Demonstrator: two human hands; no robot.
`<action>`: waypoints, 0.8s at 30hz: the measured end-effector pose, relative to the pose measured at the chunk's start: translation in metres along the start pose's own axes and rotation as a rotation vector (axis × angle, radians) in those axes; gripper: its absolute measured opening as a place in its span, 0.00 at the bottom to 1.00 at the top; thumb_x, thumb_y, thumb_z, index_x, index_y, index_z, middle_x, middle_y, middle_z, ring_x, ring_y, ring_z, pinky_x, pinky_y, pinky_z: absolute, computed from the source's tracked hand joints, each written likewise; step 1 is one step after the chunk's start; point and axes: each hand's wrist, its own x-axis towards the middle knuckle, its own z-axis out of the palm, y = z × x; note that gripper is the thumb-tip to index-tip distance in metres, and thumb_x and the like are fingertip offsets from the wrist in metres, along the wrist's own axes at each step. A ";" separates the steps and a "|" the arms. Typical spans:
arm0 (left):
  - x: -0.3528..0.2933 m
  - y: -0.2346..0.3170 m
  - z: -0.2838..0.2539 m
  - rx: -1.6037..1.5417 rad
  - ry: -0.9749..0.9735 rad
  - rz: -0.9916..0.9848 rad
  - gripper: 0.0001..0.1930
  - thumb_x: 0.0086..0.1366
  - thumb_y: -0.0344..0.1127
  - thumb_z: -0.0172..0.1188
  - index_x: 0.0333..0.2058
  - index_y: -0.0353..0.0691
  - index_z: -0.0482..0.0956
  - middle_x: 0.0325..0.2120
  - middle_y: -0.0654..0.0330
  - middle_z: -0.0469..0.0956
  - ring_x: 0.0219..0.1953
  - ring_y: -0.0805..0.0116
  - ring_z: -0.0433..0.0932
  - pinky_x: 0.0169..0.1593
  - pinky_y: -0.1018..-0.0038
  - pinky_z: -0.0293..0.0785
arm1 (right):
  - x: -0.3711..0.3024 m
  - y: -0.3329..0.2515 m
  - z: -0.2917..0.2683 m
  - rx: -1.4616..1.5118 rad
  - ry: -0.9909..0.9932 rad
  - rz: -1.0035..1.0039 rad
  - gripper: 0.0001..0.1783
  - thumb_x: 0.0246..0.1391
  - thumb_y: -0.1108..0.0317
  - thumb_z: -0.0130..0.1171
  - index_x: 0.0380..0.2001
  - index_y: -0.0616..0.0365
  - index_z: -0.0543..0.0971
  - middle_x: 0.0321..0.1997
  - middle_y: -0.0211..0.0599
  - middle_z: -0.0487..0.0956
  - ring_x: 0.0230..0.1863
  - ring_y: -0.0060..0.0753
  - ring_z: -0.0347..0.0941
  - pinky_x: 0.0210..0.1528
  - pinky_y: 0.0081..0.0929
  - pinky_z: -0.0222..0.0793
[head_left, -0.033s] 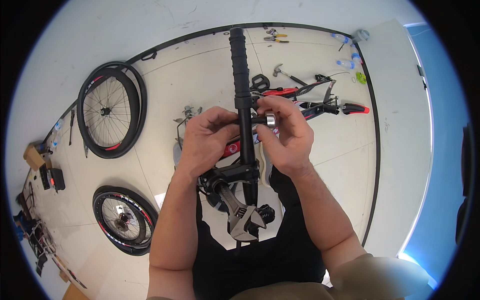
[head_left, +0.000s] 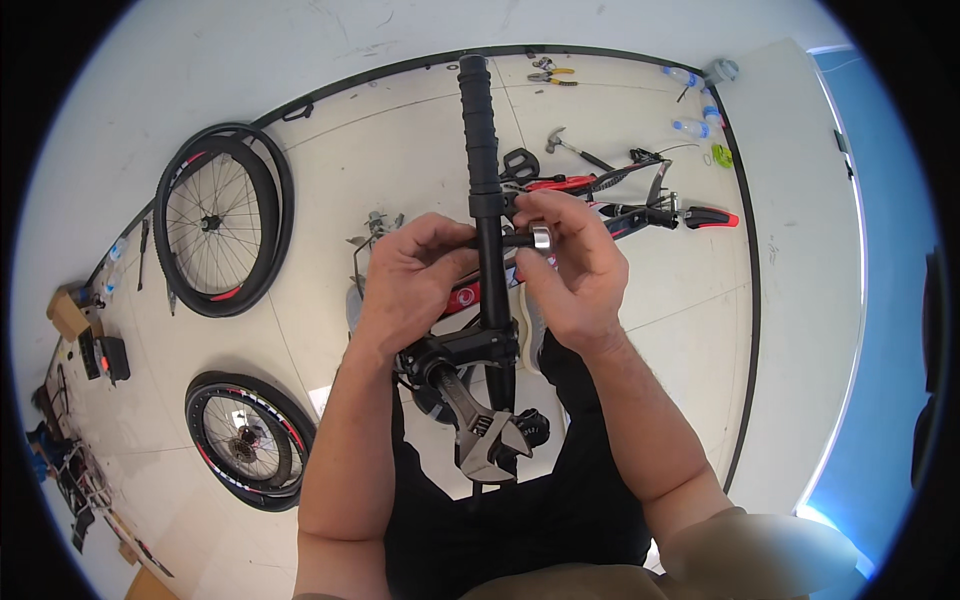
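A black handlebar [head_left: 492, 280] stands lengthwise before me, with a ribbed rubber grip [head_left: 479, 130] at its far end. Across the bar, just below the grip, sits a small black part with a silver round cap [head_left: 541, 238]. My left hand [head_left: 415, 275] pinches at the left side of the bar; its fingertips hide what they hold. On the other side my right hand [head_left: 575, 265] curls thumb and fingers around the silver-capped part. Nearer to me, an adjustable wrench [head_left: 490, 445] lies against the stem [head_left: 465, 348], jaws toward my lap.
Wheels [head_left: 215, 220] lean at the left wall, and more wheels [head_left: 250, 440] lie nearer. Beyond my right hand are a hammer [head_left: 575, 148], pliers [head_left: 553, 77], a pedal [head_left: 520, 164] and a bicycle frame [head_left: 630, 215]. Plastic bottles [head_left: 690, 128] lie at the far right.
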 end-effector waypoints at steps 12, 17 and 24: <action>-0.005 -0.004 0.001 -0.063 0.024 0.071 0.09 0.64 0.16 0.62 0.43 0.29 0.81 0.39 0.56 0.84 0.43 0.71 0.83 0.52 0.74 0.80 | -0.010 0.002 0.013 0.030 0.141 0.163 0.25 0.54 0.90 0.52 0.57 0.67 0.73 0.54 0.41 0.77 0.56 0.31 0.75 0.60 0.29 0.71; -0.003 0.000 -0.002 -0.096 0.019 0.001 0.12 0.63 0.20 0.66 0.46 0.28 0.80 0.42 0.54 0.84 0.45 0.68 0.83 0.53 0.71 0.80 | -0.008 0.002 0.014 0.117 0.186 0.173 0.27 0.54 0.93 0.50 0.57 0.67 0.73 0.55 0.42 0.77 0.57 0.31 0.76 0.60 0.28 0.71; 0.000 0.016 0.000 -0.188 -0.076 -0.206 0.26 0.60 0.25 0.71 0.56 0.29 0.71 0.44 0.49 0.84 0.46 0.67 0.83 0.53 0.73 0.79 | -0.011 -0.001 0.019 0.113 0.231 0.137 0.26 0.56 0.92 0.50 0.58 0.68 0.72 0.56 0.43 0.77 0.57 0.32 0.76 0.60 0.29 0.73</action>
